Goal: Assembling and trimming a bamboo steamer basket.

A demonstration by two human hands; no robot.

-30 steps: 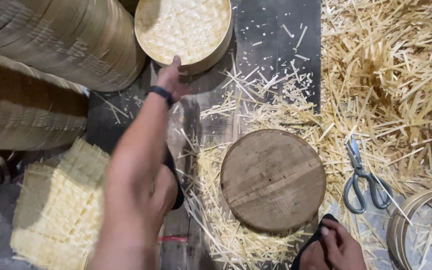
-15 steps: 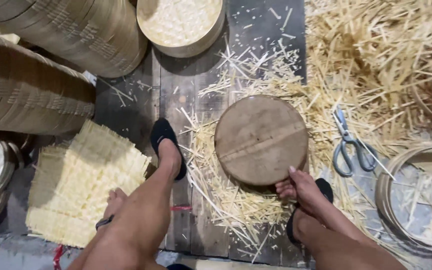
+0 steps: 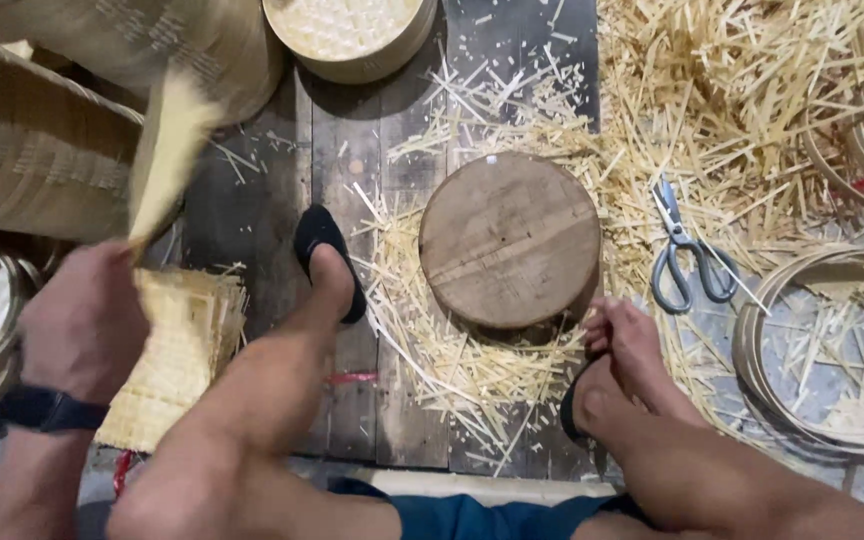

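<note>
My left hand [image 3: 82, 320], with a black band at the wrist, is shut on a thin woven bamboo mat [image 3: 167, 150]. The mat is raised and blurred with motion. It hangs above a stack of similar woven mats [image 3: 177, 350] lying on the floor beside my left leg. A round wooden block [image 3: 509, 240] sits on the dark planks between my feet, ringed by bamboo splinters. My right hand is out of the picture; only my right foot [image 3: 627, 350] rests by the block's edge.
Grey scissors [image 3: 687, 255] lie right of the block on bamboo strips. Bamboo hoops [image 3: 822, 350] lie at the right. A round woven steamer basket [image 3: 352, 30] stands at the top, and stacks of steamers [image 3: 42, 150] at the left. My left foot wears a black slipper [image 3: 327, 260].
My left arm drew back from the far basket to the mat stack and has lifted one mat. The view shifted down towards my legs.
</note>
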